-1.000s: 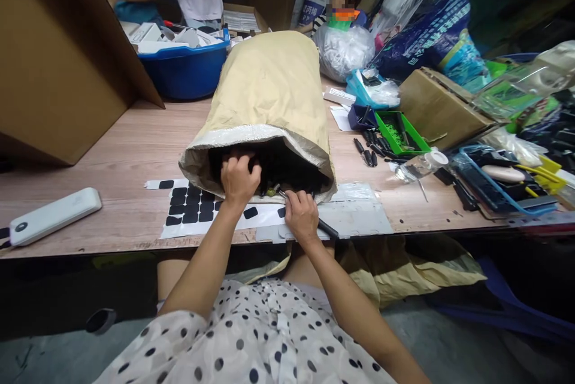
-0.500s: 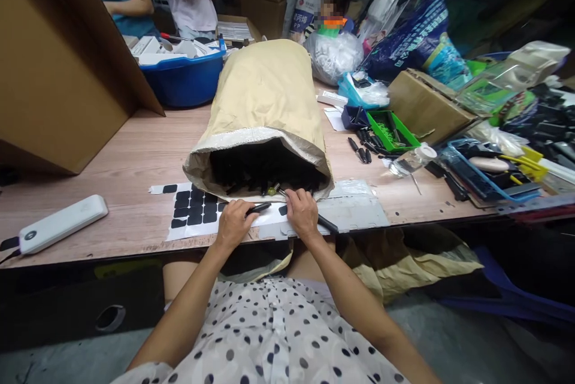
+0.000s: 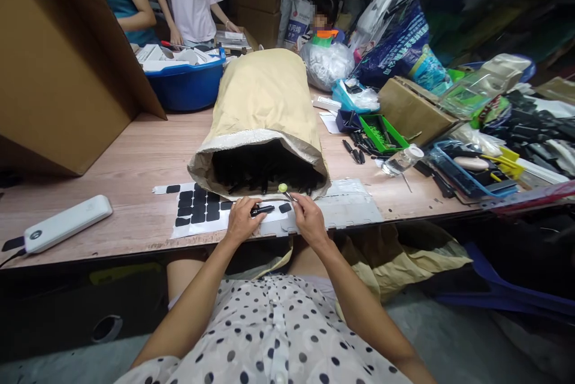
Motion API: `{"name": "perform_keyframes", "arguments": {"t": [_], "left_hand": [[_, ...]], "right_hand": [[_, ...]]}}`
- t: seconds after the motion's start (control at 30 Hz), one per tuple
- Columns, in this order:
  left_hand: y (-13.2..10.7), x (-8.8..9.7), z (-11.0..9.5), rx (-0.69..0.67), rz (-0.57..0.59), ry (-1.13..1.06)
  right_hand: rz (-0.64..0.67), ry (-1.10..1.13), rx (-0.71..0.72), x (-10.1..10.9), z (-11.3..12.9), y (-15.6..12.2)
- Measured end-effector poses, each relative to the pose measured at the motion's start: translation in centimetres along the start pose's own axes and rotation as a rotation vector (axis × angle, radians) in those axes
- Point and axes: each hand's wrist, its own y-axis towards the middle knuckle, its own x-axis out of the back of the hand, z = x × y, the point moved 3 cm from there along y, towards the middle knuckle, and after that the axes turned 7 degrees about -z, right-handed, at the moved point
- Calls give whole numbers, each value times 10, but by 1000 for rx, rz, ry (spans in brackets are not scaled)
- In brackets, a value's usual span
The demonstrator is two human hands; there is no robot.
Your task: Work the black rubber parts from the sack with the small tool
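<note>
A tan paper sack lies on its side on the wooden table, its open mouth full of slim black parts facing me. My left hand is closed on one black stick-like part just in front of the mouth. My right hand is closed on a thin metal tool with a small yellow-green tip, held close to the part. Both hands rest over a white sheet carrying several black rounded pads.
A white power bank lies at left, below a big cardboard box. A blue tub stands behind. Green tray, loose black parts, a plastic bottle and cluttered bins fill the right. Two people stand at the far side.
My left hand came out of the sack holding a black part and drew back to the table edge. My right hand brought the tool towards that part.
</note>
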Motion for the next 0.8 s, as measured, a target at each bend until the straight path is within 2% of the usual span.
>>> {"name": "perform_keyframes", "arguments": {"t": [0.1, 0.2, 0.43, 0.63, 0.8], "left_hand": [[-1, -1, -1, -16, 7, -18], [0, -2, -1, -19, 21, -21], [0, -4, 0, 13, 54, -2], [0, -5, 1, 16, 65, -6], [0, -6, 3, 8, 66, -3]], "right_hand": [[9, 115, -13, 5, 6, -17], [14, 130, -20, 7, 11, -26], [-36, 68, 41, 14, 25, -28], [20, 0, 60, 9, 28, -34], [7, 43, 65, 9, 35, -30]]}}
